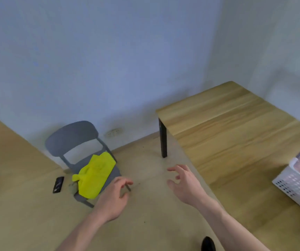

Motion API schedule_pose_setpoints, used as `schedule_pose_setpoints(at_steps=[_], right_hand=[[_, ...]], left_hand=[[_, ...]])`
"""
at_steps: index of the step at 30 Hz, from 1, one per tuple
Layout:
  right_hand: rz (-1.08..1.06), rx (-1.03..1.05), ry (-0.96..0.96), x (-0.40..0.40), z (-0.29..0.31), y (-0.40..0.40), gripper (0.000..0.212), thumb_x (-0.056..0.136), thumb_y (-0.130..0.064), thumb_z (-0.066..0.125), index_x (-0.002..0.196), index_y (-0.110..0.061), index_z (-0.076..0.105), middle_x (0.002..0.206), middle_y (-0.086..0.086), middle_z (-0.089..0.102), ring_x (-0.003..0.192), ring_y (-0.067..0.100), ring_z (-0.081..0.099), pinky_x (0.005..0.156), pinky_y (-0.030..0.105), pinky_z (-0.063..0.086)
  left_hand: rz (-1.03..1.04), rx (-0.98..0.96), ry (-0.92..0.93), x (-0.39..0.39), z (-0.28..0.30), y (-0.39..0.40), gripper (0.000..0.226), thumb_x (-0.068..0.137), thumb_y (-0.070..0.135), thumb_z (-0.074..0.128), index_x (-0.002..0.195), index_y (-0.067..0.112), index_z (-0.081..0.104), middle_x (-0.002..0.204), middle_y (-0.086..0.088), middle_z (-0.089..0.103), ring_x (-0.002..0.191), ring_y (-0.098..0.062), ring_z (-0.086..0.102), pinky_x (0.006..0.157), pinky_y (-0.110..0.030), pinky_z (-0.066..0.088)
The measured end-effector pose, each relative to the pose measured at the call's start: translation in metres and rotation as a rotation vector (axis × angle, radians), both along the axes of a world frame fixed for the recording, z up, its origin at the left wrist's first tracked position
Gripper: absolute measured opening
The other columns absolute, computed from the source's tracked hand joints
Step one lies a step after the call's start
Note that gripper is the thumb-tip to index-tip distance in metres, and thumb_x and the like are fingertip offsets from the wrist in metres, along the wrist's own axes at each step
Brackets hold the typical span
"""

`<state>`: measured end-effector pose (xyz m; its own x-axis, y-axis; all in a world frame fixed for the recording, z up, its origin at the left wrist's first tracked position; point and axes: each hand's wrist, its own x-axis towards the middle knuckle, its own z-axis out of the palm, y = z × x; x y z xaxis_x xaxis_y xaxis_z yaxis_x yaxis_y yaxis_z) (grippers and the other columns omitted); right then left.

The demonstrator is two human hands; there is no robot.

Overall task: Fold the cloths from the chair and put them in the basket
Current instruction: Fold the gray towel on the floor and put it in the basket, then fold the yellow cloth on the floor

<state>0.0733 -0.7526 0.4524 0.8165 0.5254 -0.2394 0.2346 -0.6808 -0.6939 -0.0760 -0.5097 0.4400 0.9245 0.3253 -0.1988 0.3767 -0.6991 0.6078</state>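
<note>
Crumpled yellow cloth (95,174) on grey plastic chair (73,136), lower left | left hand (113,198) nearer | right hand (185,183) apart | both hands released, empty

Pale blue-white walls (109,60) meet in a corner above a tan floor (145,178). A wooden worktop (227,127) on a black leg (163,140) stands right.

Wooden bench (236,127) at right, pale grain, black leg (163,140) standing on the floor (145,214). Small black flat object (58,184) lying on the floor, kind unclear. White wall socket (113,132) low on the pale wall (100,60). Dark shoe tip (208,244) at bottom edge.
</note>
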Motion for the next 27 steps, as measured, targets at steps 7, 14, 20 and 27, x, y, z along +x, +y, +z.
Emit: schedule_pose_setpoints(at_steps=[7, 14, 20, 27], right_hand=[[0.205, -0.018, 0.09, -0.066, 0.002, 0.122, 0.043, 0.097, -0.035, 0.063, 0.139, -0.032, 0.054, 0.145, -0.014, 0.039, 0.121, 0.009, 0.054, 0.103, 0.026, 0.047], [0.249, -0.098, 0.133, -0.062, -0.029, 0.2, 0.043, 0.097, -0.034, 0.063, 0.139, -0.028, 0.055, 0.144, -0.011, 0.043, 0.12, 0.013, 0.056, 0.1, 0.026, 0.048], [0.284, -0.142, 0.224, -0.058, -0.068, 0.285, 0.041, 0.097, -0.031, 0.062, 0.138, -0.027, 0.056, 0.145, -0.007, 0.044, 0.117, 0.014, 0.056, 0.093, 0.023, 0.045], [0.358, -0.231, 0.252, -0.052, -0.084, 0.374, 0.042, 0.096, -0.03, 0.063, 0.137, -0.027, 0.055, 0.142, -0.004, 0.047, 0.112, 0.013, 0.055, 0.093, 0.02, 0.042]], left_hand=[[0.15, -0.039, 0.053, -0.081, -0.012, 0.106, 0.034, 0.092, 0.014, 0.064, 0.118, 0.036, 0.061, 0.127, 0.014, 0.049, 0.114, -0.009, 0.054, 0.095, -0.028, 0.046], [0.21, -0.069, 0.208, -0.095, -0.048, 0.191, 0.036, 0.094, 0.013, 0.06, 0.123, 0.033, 0.059, 0.133, 0.008, 0.047, 0.116, -0.012, 0.052, 0.092, -0.024, 0.043], [0.272, -0.072, 0.382, -0.104, -0.065, 0.269, 0.034, 0.093, 0.016, 0.059, 0.124, 0.03, 0.058, 0.135, 0.01, 0.04, 0.12, -0.017, 0.051, 0.103, -0.035, 0.046], [0.273, 0.004, 0.496, -0.096, -0.085, 0.363, 0.042, 0.092, 0.014, 0.056, 0.134, 0.024, 0.055, 0.151, 0.002, 0.031, 0.133, -0.025, 0.046, 0.112, -0.037, 0.038]])
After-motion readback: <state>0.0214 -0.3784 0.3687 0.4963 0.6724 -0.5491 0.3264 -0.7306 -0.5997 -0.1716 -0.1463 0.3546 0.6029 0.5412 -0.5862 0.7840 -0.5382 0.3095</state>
